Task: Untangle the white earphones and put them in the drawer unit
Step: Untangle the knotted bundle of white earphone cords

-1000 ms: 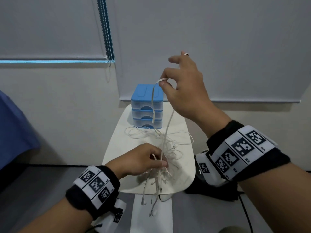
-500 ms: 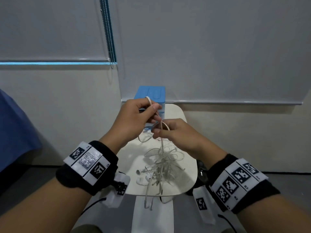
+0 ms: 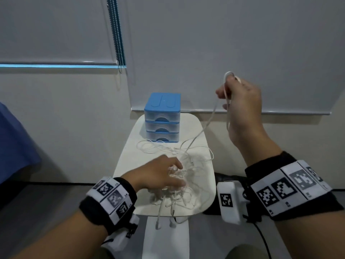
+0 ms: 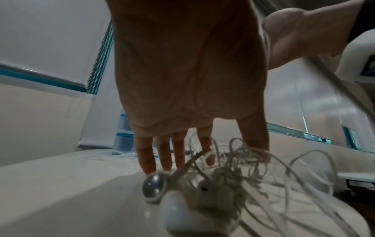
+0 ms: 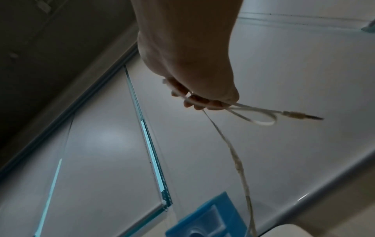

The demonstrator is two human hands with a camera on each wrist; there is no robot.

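The right hand [image 3: 240,107] has its grip clenched on a doubled loop of white cable [image 5: 257,114], the jack plug [image 5: 302,116] poking out past the fingers [image 5: 194,102]. From there one strand runs down, taut, to the tangle of white earphones [image 3: 188,176] on the surface [image 3: 127,165]. Below and to the left of that grip, the left hand [image 3: 158,174] rests straight fingers on the tangle, pinning it; an earbud [image 4: 154,187] lies just at the fingertips. Beyond the tangle stands the blue drawer unit [image 3: 162,116], all three drawers closed.

My worry: pulling the strand harder may tighten a knot instead of freeing it, or drag the heap off the near edge, where several ends already hang over.

No brand or readable writing shows; the wrist bands carry only square coded markers.
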